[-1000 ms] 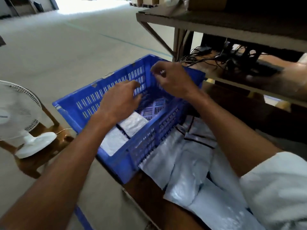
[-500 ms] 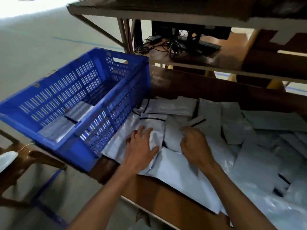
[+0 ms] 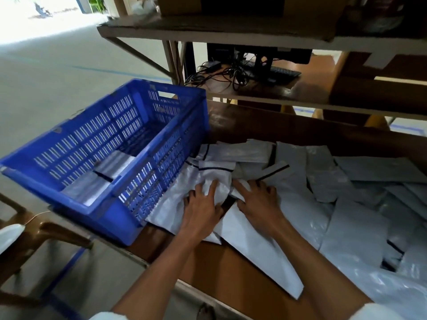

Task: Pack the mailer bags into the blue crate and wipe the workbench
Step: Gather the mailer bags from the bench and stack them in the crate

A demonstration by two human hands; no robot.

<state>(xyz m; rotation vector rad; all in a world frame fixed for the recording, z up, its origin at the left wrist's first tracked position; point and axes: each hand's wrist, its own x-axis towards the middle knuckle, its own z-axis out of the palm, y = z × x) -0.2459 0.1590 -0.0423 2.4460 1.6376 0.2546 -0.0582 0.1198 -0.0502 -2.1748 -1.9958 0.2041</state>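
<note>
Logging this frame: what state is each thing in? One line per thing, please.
Blue crate: upright, open-topped, mostly unfilled.
Bags in crate: few, lying flat on the bottom.
Bags on workbench: loose overlapping pile, unpacked.
Workbench: largely covered by bags.
Left hand: open, pressing on the pile.
Right hand: open, resting on the pile.

Hands on mailer bags [image 3: 298, 188] beside blue crate [image 3: 147, 185].
Left hand [image 3: 203, 204] flat with fingers spread, right hand [image 3: 258, 200] just beside it, both on pile near left edge of workbench [image 3: 219, 262]; packed bags [image 3: 92, 188] inside crate.
</note>
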